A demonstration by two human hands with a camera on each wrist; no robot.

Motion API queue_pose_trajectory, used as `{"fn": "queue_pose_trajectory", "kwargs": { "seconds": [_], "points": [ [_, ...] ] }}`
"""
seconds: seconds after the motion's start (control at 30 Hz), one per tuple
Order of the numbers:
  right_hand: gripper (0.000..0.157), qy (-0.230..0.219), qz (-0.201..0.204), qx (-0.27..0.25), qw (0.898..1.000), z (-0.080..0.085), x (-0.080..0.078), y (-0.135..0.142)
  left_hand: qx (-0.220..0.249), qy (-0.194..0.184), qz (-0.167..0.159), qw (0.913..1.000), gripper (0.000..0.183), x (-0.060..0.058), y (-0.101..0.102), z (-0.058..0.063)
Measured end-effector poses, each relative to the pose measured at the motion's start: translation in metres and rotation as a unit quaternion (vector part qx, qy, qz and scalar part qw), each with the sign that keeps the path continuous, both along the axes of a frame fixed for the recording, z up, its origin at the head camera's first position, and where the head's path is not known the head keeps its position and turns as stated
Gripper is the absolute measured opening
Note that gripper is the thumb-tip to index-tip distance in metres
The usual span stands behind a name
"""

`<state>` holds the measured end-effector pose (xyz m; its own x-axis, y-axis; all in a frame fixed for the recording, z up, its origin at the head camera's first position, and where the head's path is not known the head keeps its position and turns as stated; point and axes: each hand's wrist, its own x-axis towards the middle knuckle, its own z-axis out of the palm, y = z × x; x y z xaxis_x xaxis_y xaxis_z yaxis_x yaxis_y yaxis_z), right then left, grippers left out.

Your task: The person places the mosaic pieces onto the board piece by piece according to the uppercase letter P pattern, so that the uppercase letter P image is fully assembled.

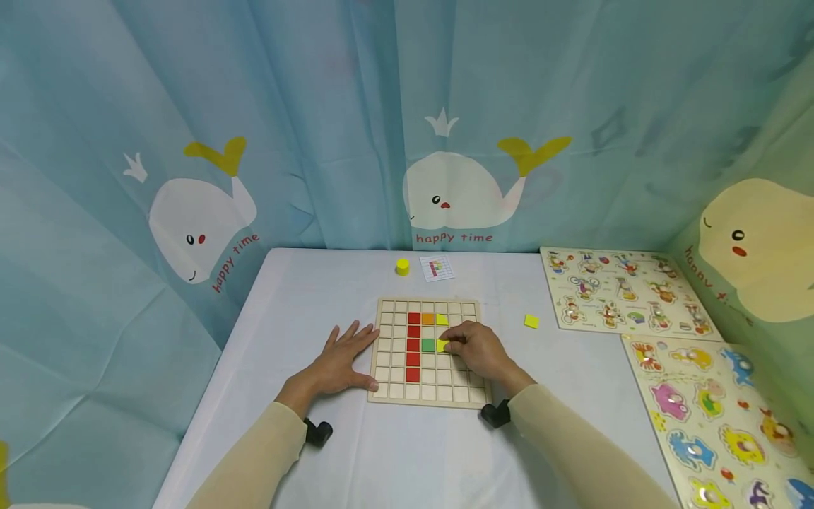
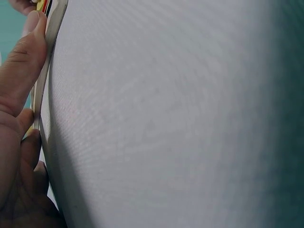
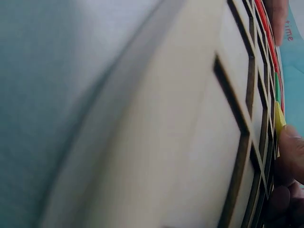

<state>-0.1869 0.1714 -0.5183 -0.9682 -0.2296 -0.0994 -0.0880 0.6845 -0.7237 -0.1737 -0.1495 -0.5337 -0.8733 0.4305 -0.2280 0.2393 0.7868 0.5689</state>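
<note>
A wooden grid board (image 1: 439, 404) lies flat on the white table. Its third column carries several red tiles (image 1: 413, 346) in a line. To their right sit an orange tile (image 1: 427, 319), a yellow tile (image 1: 441, 319) beside it, and a lower green tile (image 1: 428, 346). Thumb and fingers of my right hand (image 1: 480, 348) pinch another yellow square tile (image 3: 279, 118), which is tilted at the cell right of the green one. With fingers spread, my left hand (image 1: 340, 362) rests against the board's left edge; in the left wrist view its thumb touches that edge.
Behind the board are a yellow round piece (image 1: 403, 266) and a small pattern card (image 1: 437, 268). One loose yellow tile (image 1: 531, 322) lies right of the board. Two picture puzzle boards, one with figures (image 1: 629, 290) and one with animals (image 1: 718, 424), occupy the right side.
</note>
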Motion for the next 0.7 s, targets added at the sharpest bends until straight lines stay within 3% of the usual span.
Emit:
{"fn": "queue_pose_trajectory", "kwargs": {
  "seconds": [0.7],
  "points": [
    [0.023,0.017,0.002,0.005,1.000,-0.0020,0.0005,-0.0006,-0.002,0.004,-0.003,1.0000,0.112,0.0004,-0.0005,-0.0003]
  ]
}}
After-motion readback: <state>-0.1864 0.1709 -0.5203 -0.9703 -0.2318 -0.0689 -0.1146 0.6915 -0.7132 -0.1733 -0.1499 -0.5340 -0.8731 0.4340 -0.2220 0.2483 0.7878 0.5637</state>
